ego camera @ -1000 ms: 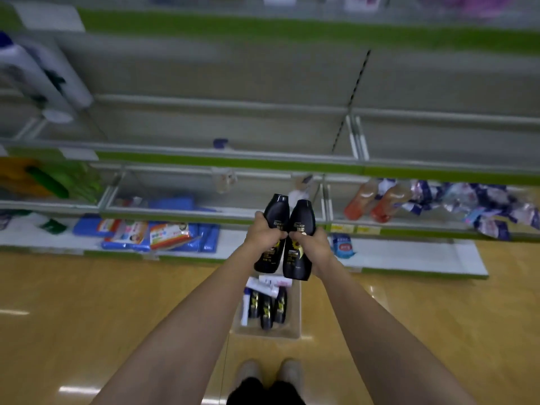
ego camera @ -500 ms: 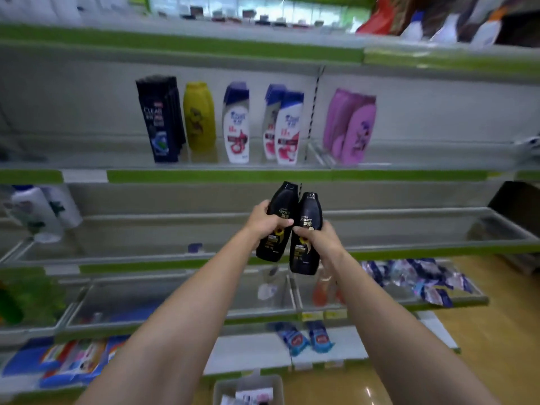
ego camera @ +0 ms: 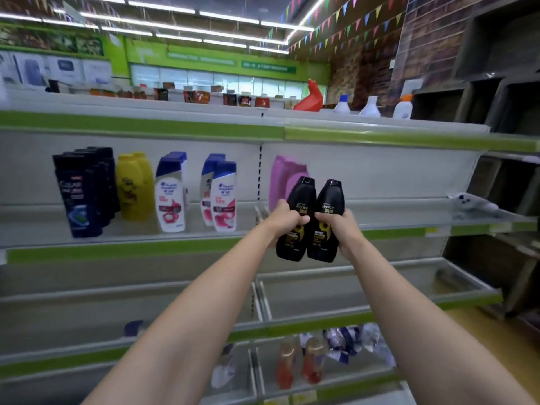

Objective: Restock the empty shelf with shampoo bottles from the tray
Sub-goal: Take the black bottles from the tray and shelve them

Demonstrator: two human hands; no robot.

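Two black shampoo bottles are held upright side by side in front of the shelving. My left hand grips the left black bottle; my right hand grips the right black bottle. Both bottles hover at the front edge of a shelf whose right section is bare beyond the pink bottles. The tray is out of view.
The same shelf's left section holds dark Clear bottles, yellow bottles and white-and-blue bottles. A grey soft toy lies at the shelf's far right. Lower shelves have clear front rails; orange bottles sit below.
My view has swung up from the floor tray to the upper shelves. Both hands have lifted the two black bottles up and right, level with the pink bottles.
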